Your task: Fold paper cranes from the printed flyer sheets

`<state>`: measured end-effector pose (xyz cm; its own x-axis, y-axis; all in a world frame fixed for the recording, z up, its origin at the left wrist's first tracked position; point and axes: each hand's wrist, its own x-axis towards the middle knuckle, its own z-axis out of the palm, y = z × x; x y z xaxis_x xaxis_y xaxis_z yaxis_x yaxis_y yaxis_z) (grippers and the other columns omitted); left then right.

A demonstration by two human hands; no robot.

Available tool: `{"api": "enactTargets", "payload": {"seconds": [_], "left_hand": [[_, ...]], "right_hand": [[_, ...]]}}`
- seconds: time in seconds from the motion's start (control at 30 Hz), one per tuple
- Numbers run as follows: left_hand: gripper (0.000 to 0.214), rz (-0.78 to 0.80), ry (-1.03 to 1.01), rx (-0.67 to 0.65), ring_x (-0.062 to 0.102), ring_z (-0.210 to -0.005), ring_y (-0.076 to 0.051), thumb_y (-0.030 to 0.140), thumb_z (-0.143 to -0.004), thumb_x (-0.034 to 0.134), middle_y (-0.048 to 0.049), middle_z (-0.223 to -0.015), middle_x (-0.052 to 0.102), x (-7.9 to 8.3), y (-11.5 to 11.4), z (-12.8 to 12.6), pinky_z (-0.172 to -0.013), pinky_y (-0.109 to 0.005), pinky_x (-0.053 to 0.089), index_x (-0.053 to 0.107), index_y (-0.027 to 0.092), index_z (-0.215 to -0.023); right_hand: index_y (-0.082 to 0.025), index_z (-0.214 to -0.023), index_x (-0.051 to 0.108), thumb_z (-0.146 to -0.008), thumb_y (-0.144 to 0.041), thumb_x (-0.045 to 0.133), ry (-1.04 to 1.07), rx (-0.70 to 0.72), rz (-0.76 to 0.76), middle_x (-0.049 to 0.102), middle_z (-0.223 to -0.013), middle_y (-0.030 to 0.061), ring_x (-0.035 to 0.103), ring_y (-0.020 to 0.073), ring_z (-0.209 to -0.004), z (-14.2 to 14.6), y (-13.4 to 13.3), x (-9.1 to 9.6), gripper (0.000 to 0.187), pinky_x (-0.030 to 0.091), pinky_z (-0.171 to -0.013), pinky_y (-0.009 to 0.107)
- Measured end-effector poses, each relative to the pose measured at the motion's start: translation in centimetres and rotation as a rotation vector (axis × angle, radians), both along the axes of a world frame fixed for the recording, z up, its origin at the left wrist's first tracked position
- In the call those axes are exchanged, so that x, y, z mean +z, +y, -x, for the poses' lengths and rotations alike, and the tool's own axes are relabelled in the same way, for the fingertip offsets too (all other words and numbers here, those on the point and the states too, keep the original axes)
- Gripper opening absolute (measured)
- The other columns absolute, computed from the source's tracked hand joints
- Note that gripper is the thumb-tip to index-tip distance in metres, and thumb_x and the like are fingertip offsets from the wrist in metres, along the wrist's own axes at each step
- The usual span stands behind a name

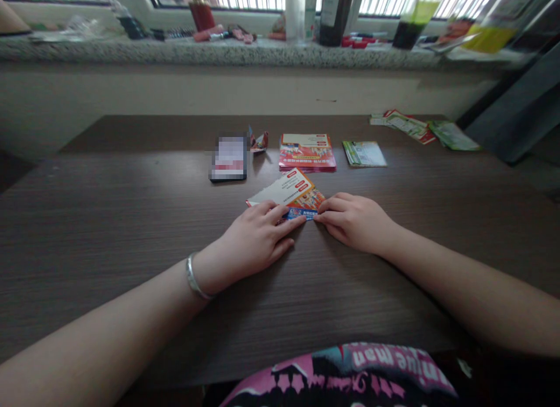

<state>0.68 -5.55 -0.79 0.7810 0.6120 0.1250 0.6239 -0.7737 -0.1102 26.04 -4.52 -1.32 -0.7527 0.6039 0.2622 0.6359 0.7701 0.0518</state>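
Note:
A printed paper leaflet (292, 188) lies turned at an angle on the table in front of me, with a strip along its near edge folded over to show a blue side. My left hand (258, 235), a silver bangle at its wrist, rests on the leaflet's near left part with fingers stretched out and pressing the fold. At the right end of that fold, my right hand (352, 220) has its fingers and thumb closed on the paper's corner. Just beyond sits a stack of similar red and orange leaflets (307, 153).
A phone-like device (228, 157) with a blurred screen lies left of the stack, beside a small folded paper piece (259, 142). Rightward are a small pile of cards (364, 154) and loose printed packets (410, 126). Bottles and pens line the stone windowsill (245, 53).

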Motion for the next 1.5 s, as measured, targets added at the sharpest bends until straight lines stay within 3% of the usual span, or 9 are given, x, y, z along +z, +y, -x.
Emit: {"api": "enactTargets", "payload": {"seconds": [0.17, 0.37, 0.67, 1.1, 1.3, 1.5], "left_hand": [[0.046, 0.004, -0.009, -0.002, 0.049, -0.114, -0.029, 0.041, -0.097, 0.041, -0.0104, -0.13, 0.054, -0.3, 0.0, 0.2, -0.101, -0.046, 0.041, 0.047, 0.028, -0.141], [0.046, 0.034, -0.021, 0.004, 0.046, -0.117, -0.03, 0.041, -0.098, 0.039, -0.0103, -0.13, 0.052, -0.5, 0.0, 0.5, -0.103, -0.047, 0.039, 0.046, 0.028, -0.141], [0.045, 0.058, -0.025, 0.004, 0.046, -0.118, -0.029, 0.04, -0.098, 0.038, -0.0107, -0.129, 0.053, -0.6, 0.1, 0.6, -0.103, -0.048, 0.039, 0.046, 0.028, -0.141], [0.045, 0.062, -0.031, 0.017, 0.046, -0.119, -0.029, 0.041, -0.097, 0.039, -0.0101, -0.128, 0.052, -0.9, 0.1, 0.8, -0.102, -0.048, 0.04, 0.045, 0.03, -0.141], [0.045, 0.076, -0.018, 0.019, 0.045, -0.121, -0.03, 0.04, -0.098, 0.038, -0.0107, -0.13, 0.051, -0.8, 0.1, 0.8, -0.104, -0.05, 0.039, 0.045, 0.03, -0.141], [0.045, 0.056, -0.027, 0.015, 0.046, -0.119, -0.03, 0.039, -0.097, 0.039, -0.0107, -0.13, 0.051, -0.6, 0.0, 0.6, -0.103, -0.049, 0.04, 0.046, 0.029, -0.141]], "right_hand": [[-0.016, -0.091, 0.073, -0.091, -0.019, 0.049, 0.017, 0.008, 0.019, 0.069, -0.098, 0.0103, 0.059, 0.02, -0.088, -0.6, 0.4, -0.1, 0.024, 0.048, -0.08, 0.032], [-0.015, -0.093, 0.073, -0.087, -0.017, 0.051, 0.019, 0.074, 0.071, 0.069, -0.097, 0.0109, 0.061, 0.0204, -0.091, -1.7, 1.2, 0.2, 0.022, 0.049, -0.082, 0.034], [-0.019, -0.09, 0.073, -0.087, -0.02, 0.052, -0.066, -0.025, 0.097, 0.07, -0.097, 0.0069, 0.064, 0.0192, -0.088, -2.4, 1.0, 1.0, 0.022, 0.048, -0.078, 0.031], [-0.021, -0.086, 0.073, -0.084, -0.021, 0.052, -0.071, -0.037, 0.127, 0.072, -0.094, 0.0042, 0.064, 0.0167, -0.083, -3.4, 1.3, 1.4, 0.021, 0.047, -0.072, 0.029], [-0.02, -0.087, 0.071, -0.084, -0.021, 0.052, 0.001, -0.21, 0.092, 0.072, -0.09, 0.0033, 0.065, 0.0176, -0.081, -2.9, 1.2, 1.2, 0.019, 0.046, -0.069, 0.029], [-0.02, -0.101, 0.073, -0.09, -0.022, 0.05, 0.03, 0.044, 0.038, 0.071, -0.105, 0.0066, 0.06, 0.0199, -0.093, -1.7, 0.7, 0.5, 0.026, 0.048, -0.083, 0.033]]}}
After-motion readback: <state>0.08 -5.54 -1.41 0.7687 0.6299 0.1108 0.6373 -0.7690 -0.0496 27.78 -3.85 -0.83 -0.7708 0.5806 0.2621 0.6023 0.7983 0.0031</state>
